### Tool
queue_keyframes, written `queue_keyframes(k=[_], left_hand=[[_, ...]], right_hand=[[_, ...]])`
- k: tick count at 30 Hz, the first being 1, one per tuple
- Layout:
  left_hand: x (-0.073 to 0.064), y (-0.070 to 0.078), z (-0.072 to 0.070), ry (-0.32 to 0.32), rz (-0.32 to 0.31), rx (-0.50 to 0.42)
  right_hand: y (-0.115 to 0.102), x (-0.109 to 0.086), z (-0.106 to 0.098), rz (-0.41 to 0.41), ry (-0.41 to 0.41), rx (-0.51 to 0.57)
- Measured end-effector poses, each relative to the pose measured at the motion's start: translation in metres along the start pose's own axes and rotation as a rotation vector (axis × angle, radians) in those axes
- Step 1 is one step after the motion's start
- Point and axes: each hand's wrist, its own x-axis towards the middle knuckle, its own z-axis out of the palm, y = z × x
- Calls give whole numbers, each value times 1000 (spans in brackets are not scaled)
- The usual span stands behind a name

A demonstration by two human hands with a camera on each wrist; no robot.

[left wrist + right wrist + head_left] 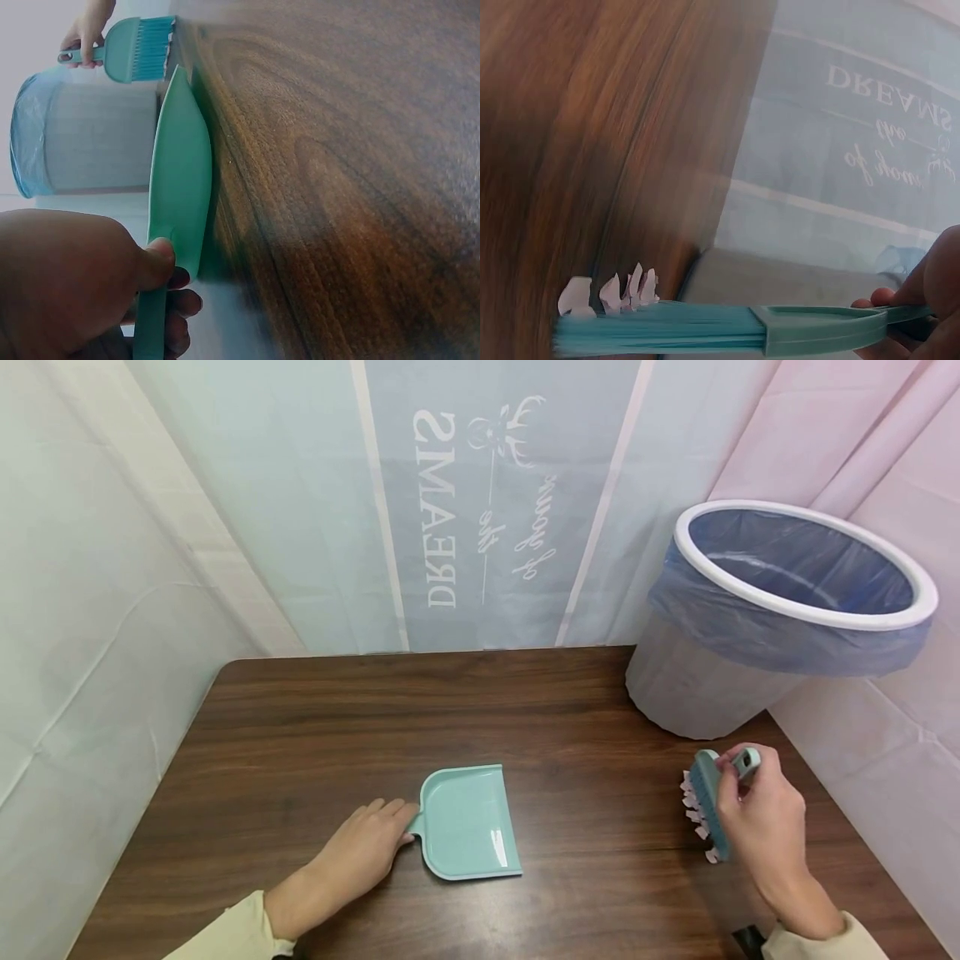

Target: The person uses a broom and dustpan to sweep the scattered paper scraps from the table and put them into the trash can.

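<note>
My left hand point(363, 843) grips the handle of a mint-green dustpan point(467, 827) on the wooden table, its open edge facing right. In the left wrist view the thumb lies along the handle with the fingers curled beneath. Over at the right, my right hand point(765, 814) holds a small green hand brush point(707, 793) by its handle, blue-green bristles point(667, 328) down. Several white paper scraps point(576, 295) lie in a row against the bristles, on their left side in the head view. A gap of bare wood separates the brush from the dustpan.
A grey trash bin point(690, 685) with a white rim and a blue bag liner point(787, 639) stands at the table's back right, just beyond the brush. Printed fabric point(487, 510) hangs behind the table point(390, 702), and pale sheets flank both sides.
</note>
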Motion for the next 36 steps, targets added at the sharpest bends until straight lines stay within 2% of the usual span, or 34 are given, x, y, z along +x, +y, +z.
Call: queue_keyframes(k=[24,36], left_hand=[[1,0,0,6,-3,0],[0,1,0,22,13,13]], right_hand=[[-37,-5,22,-87,-10,129],[-62,-11,33,-143,-67,196]])
